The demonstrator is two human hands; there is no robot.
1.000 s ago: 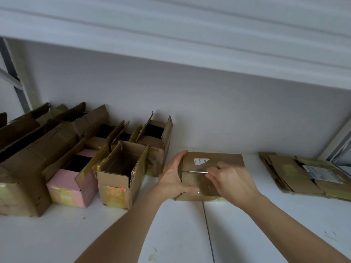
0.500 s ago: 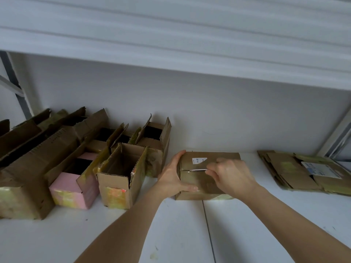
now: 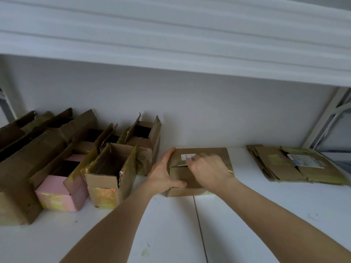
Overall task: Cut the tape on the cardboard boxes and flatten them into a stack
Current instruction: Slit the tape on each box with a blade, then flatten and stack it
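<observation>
Sealed box [image 3: 201,168] sitting mid-surface [image 3: 171,234], close to the back wall [image 3: 190,111], long side across the view. Left hand [image 3: 163,177] clamped on the box's left end: thumb along the near top face, fingers over the far corner. Same hold as a second ago, no slip. Right hand [image 3: 209,171] curled tight round a blade [image 3: 179,165], only the thin metal tip showing past the knuckles. Tip down on the taped seam, pointing left, now almost at the left edge of the lid; half a second back it lay a touch further right, under the white label [image 3: 188,156]. Handle buried in the fist, so probably a small cutter, hard to say. Knuckles now over the label's right end, which showed whole a second ago.

Box itself unmoved, flaps closed, glossy tape over the top and down the right end.

To the left, a row of opened boxes [image 3: 112,173] standing upright with flaps raised, one pink [image 3: 62,192], nearest one just beside the left hand. To the right, well apart from the box, a flat stack [image 3: 296,164] of cut cardboard lying against the back corner, top sheet bearing a white shipping label. Row and stack unchanged between frames.
</observation>
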